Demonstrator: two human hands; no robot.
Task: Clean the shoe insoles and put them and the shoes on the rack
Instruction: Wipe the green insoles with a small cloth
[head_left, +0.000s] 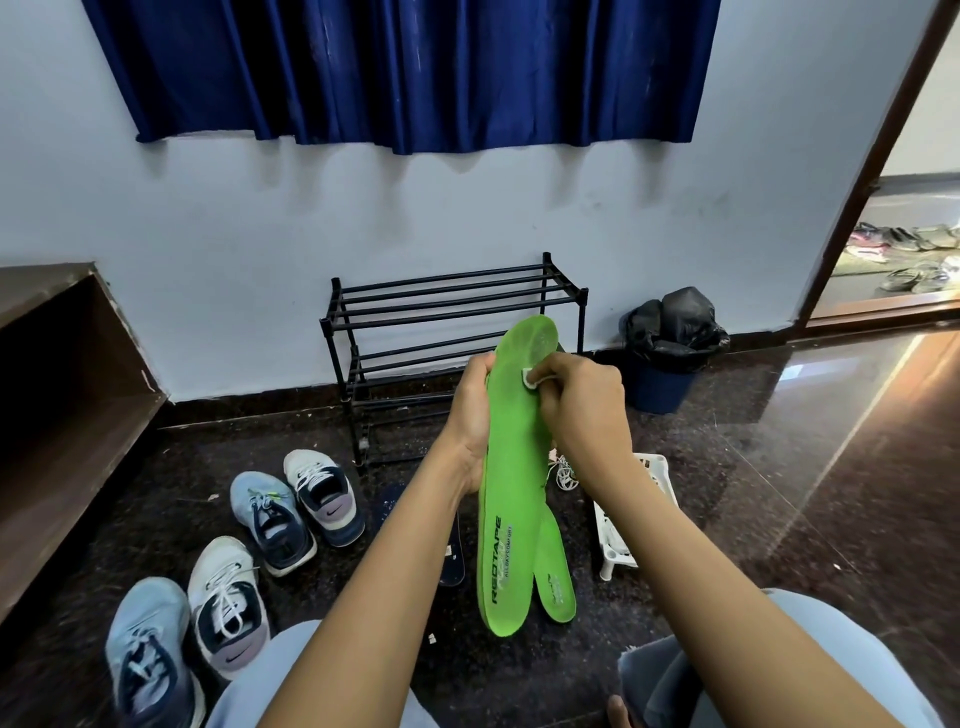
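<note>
Our left hand (470, 415) curls its fingers (479, 370) round the edge of two long, flat green foam insoles (511, 493). They are held upright together, with the printed heel ends hanging below. Our right hand (582, 400) pinches a small crumpled white scrap (530, 378) against the smooth face of the front one, just under its rounded toe. Beyond the fingers stands the black rack (447, 296) of thin round bars. Down and left of the fingers, four laced mesh shoes (272, 519) sit on the glossy dark stone floor (779, 467). Just right of the fingers lies a white slotted plastic basket (623, 525), and farther right a bin (670, 348) lined with crinkled black plastic.
</note>
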